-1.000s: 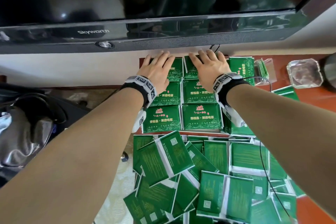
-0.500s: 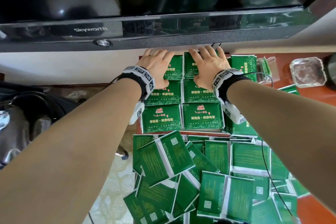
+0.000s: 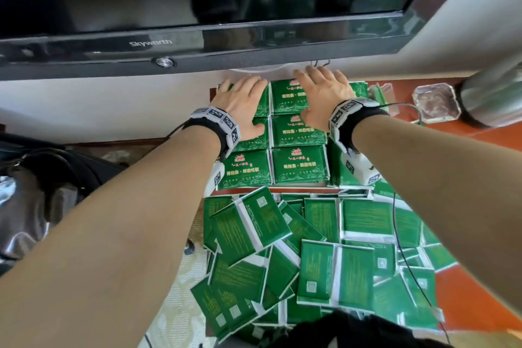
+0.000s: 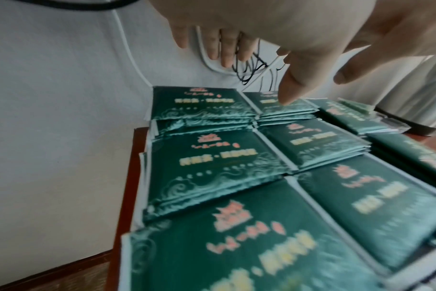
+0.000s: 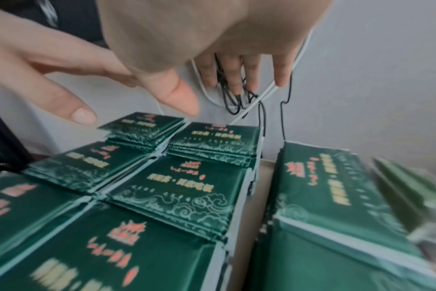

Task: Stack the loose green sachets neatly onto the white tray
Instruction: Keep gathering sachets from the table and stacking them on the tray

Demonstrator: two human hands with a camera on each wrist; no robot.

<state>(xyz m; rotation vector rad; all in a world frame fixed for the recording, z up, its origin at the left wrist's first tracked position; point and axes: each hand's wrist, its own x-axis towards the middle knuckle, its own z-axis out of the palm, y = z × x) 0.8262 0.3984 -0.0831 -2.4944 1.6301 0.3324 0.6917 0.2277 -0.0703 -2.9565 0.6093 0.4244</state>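
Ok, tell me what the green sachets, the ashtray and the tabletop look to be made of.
Green sachets: glossy printed foil or plastic film, probably; sheen and white sealed edges show.
Ashtray: clear glass or crystal, judging by its thick, see-through faceted walls.
Tabletop: reddish-brown wood or veneer with a smooth, lacquered look; no grain is visible.

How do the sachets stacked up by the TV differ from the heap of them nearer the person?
The stacked sachets sit in squared, aligned columns, while the loose heap lies overlapping at all angles. The stacked ones show a red emblem and pale lettering; the loose ones show plain green faces with a small square code and a white strip. Both open hands, left hand and right hand, are over the stacks; none is on the heap. All are green.
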